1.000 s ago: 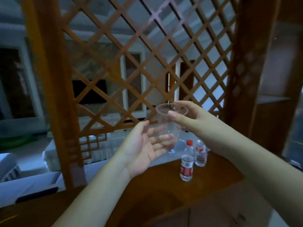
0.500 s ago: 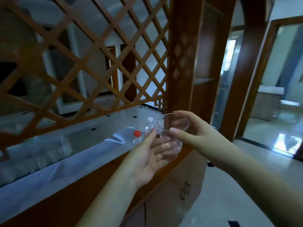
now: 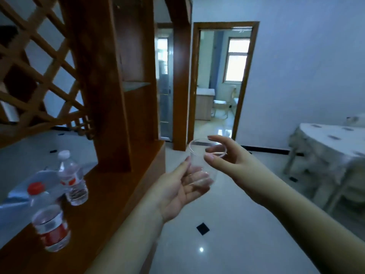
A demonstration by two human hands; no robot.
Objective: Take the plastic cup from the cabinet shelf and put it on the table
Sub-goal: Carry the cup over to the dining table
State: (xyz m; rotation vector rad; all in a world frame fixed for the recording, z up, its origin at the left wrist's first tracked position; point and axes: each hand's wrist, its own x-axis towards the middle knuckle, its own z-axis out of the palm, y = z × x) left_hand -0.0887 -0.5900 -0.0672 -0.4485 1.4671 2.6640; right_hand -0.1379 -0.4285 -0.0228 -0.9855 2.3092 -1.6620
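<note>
cabinet (image 3: 110,194): one, wood with lattice panel, far left; counter edge runs toward the camera
table (image 3: 327,139): one, white patterned cloth, far right, well apart from both hands
bottles: two on the counter, red-capped bottle (image 3: 49,220) nearer, white-capped bottle (image 3: 72,178) behind it
plastic cup (image 3: 205,161): one, clear, upright, mouth up, long axis near vertical; in mid-air over the floor, between cabinet and table
right hand (image 3: 227,159): thumb and fingers pinched on the cup rim, arm reaching in from lower right
left hand (image 3: 181,188): palm up, fingers spread flat under and beside the cup base, not closed around it
</note>
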